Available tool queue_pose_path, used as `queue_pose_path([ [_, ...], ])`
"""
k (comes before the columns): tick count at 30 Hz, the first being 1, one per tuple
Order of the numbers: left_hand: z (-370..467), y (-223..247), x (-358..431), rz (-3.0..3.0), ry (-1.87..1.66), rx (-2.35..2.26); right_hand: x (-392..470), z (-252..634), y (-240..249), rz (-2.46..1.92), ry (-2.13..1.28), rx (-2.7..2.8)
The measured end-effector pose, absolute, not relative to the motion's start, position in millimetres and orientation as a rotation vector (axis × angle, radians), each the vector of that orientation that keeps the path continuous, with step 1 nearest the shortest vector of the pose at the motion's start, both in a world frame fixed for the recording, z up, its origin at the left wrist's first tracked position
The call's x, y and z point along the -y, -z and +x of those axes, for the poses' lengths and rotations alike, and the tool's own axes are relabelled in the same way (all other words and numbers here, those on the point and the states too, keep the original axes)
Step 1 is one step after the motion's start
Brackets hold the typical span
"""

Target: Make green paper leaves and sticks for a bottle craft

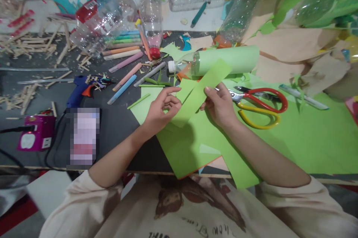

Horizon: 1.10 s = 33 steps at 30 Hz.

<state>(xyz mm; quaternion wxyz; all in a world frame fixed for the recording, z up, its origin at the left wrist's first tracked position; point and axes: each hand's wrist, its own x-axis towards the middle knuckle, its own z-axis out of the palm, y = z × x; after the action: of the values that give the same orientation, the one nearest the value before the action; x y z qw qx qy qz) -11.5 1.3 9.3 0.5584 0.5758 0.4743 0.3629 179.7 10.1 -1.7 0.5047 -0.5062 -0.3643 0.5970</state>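
Both hands pinch 1 green paper strip: left hand (163, 109) low, right hand (219, 105) beside; strip (200, 94) slants up-right.

We read this as craft workspace, home or classroom hobby table. Dark tabletop (117, 130) littered with light-green paper sheets (307, 137), red-and-yellow-handled scissors (260, 105) at right, blue glue gun (79, 90) at left, pastel chalk sticks (125, 75) far centre, clear plastic bottles (112, 18) far left, wooden stick scraps (25, 44) far left.
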Motion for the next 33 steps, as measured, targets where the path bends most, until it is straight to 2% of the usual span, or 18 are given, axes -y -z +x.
queue_pose_path([
  [13,-12.5,-13.9,-2.6,1.305,-0.860,-1.210,-12.2,184.9,2.5,-1.190,-1.405,0.813],
  [21,-16.3,-0.9,-15.2,1.146,-1.116,-1.258,-9.7,187.8,-9.8,-0.997,-1.821,1.069],
  [26,-15.7,-9.9,-9.6,1.340,-1.015,-1.184,-3.7,179.9,-13.6,-0.842,-2.163,1.168],
  [29,-13.8,-15.0,-5.5,1.382,-0.913,-1.215,3.0,173.8,-13.3,-0.970,-1.985,1.308],
  [33,-12.3,-13.5,-4.1,1.312,-0.947,-1.168,5.5,170.6,-12.2,-1.123,-1.704,1.330],
])
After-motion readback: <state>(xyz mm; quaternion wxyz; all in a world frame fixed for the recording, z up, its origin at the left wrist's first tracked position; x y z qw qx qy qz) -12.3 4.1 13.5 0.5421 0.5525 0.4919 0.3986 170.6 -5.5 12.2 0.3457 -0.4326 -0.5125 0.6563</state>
